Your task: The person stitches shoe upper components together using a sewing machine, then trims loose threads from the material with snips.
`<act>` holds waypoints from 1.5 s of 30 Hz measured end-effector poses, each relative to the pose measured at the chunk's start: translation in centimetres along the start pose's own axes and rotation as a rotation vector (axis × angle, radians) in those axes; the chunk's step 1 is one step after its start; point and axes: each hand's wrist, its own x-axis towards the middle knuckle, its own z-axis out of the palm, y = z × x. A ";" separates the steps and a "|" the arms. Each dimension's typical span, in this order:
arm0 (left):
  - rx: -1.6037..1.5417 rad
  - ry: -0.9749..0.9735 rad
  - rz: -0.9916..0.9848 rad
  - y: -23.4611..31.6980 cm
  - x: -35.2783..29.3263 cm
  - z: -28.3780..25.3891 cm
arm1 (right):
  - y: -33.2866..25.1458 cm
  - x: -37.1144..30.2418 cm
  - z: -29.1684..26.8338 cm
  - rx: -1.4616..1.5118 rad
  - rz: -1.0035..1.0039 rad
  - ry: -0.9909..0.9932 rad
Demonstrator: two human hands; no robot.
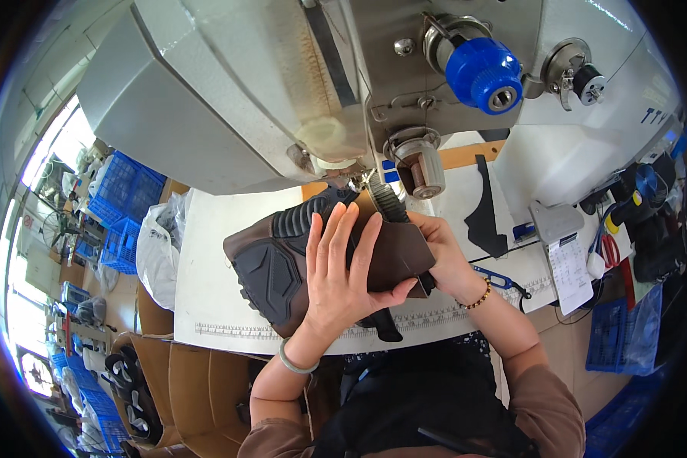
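Note:
A brown-and-black boot upper point(271, 278), with ribbed and moulded black panels, lies under the head of a sewing machine point(229, 84). Its upper edge meets the machine's needle area point(361, 180); the exact stitching point is too small to make out. My left hand point(340, 278) rests flat on top of the upper, fingers stretched and apart, thumb along the brown panel's lower edge. At the right end of that panel, my right hand point(449, 259) grips the edge, with some fingers hidden behind it. A black strap-like end point(388, 327) hangs toward me below the upper.
A ruler strip point(244, 330) runs along the table's front edge. To the right are a black cut piece point(485, 217), blue thread snips point(496, 278), a clipboard point(557, 224) and red-handled scissors point(610, 250). Cardboard boxes point(198, 385) stand below left; blue crates point(126, 187) sit beyond.

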 end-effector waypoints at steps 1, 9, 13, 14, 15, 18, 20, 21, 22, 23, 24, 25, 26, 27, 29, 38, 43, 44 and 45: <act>-0.007 -0.003 -0.001 -0.1 -0.1 0.0 | 0.1 0.0 -0.1 0.040 0.008 0.003; -0.046 0.050 0.035 -1.1 -0.3 0.1 | 1.1 -0.3 -0.2 0.000 -0.072 0.012; -0.035 0.047 0.054 -1.1 -0.2 0.1 | 0.9 -0.2 -0.5 -0.080 -0.080 -0.026; -0.036 0.045 0.050 -1.1 -0.1 0.1 | 0.8 -0.2 -0.5 -0.074 -0.062 -0.032; -0.036 0.044 0.050 -1.1 -0.1 0.1 | 0.8 -0.2 -0.6 -0.066 -0.055 -0.044; -0.047 0.053 0.047 -1.2 -0.2 0.2 | 0.7 -0.2 -0.5 -0.065 -0.062 -0.042; -0.051 0.056 0.042 -1.4 -0.2 0.3 | 0.7 -0.1 -0.2 -0.075 -0.067 -0.025; -0.052 0.053 0.038 -1.6 -0.2 0.3 | 0.7 -0.1 -0.1 -0.080 -0.065 -0.013; -0.054 0.044 0.034 -1.8 -0.2 0.3 | 0.7 -0.1 0.1 -0.092 -0.059 0.012; -0.070 0.056 0.043 -2.0 -0.1 0.3 | 0.7 -0.2 0.4 -0.130 -0.069 0.031; -0.087 0.068 0.053 -2.3 0.0 0.3 | 0.7 -0.3 0.7 -0.179 -0.080 0.061; -0.097 0.079 0.065 -2.5 0.1 0.4 | 0.7 -0.5 0.9 -0.234 -0.098 0.091; -0.112 0.082 0.065 -2.7 0.1 0.4 | 0.7 -0.6 1.0 -0.207 -0.100 0.091; -0.121 0.080 0.065 -2.8 0.1 0.4 | 0.7 -0.7 1.1 -0.182 -0.105 0.092; -0.126 0.083 0.065 -2.6 0.1 0.3 | 0.7 -0.8 1.1 -0.136 -0.087 0.083; -0.149 0.080 0.055 -1.2 -0.3 0.4 | 0.8 -0.5 0.1 -0.139 -0.076 0.020; -0.144 0.094 0.071 -1.5 -0.2 0.7 | 1.0 -0.5 0.0 -0.054 -0.042 0.011; -0.137 0.097 0.081 -1.6 -0.2 0.8 | 1.1 -0.5 0.1 -0.051 -0.053 0.013; -0.147 0.095 0.075 -1.7 -0.1 0.8 | 1.1 -0.5 0.1 -0.061 -0.066 0.018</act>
